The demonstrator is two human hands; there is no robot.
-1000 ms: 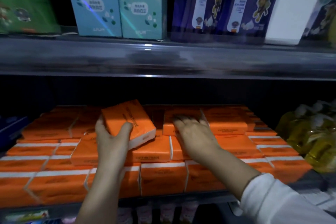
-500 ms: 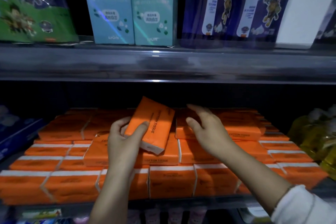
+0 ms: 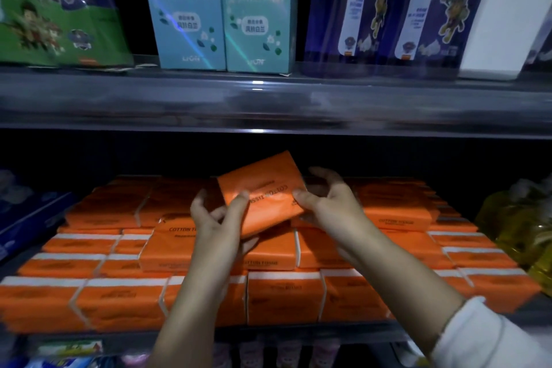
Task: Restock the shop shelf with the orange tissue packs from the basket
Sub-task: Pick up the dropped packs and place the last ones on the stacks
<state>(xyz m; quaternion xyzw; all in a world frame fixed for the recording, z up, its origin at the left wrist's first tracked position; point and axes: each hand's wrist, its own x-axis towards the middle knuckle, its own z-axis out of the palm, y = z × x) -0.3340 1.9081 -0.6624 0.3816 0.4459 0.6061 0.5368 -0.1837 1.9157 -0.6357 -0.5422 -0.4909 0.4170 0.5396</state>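
Observation:
An orange tissue pack [image 3: 263, 188] is held tilted in the air above the stacked packs. My left hand [image 3: 219, 219] grips its lower left edge, thumb on top. My right hand [image 3: 331, 206] holds its right edge, thumb on the face and fingers curled behind. Below lie several layers of orange tissue packs [image 3: 283, 293] filling the lower shelf [image 3: 298, 334], with a raised middle stack [image 3: 173, 245] under my hands. The basket is out of view.
The upper shelf board [image 3: 268, 104] hangs close above the packs. It carries teal boxes [image 3: 218, 9], purple Dettol packs [image 3: 397, 6] and a green pack [image 3: 53, 21]. Yellow bottles [image 3: 519, 224] stand right of the orange packs, blue packs [image 3: 27, 218] left.
The pack rose and turned from the left stack toward the middle. My right hand left the stacked packs and took hold of the pack's right edge.

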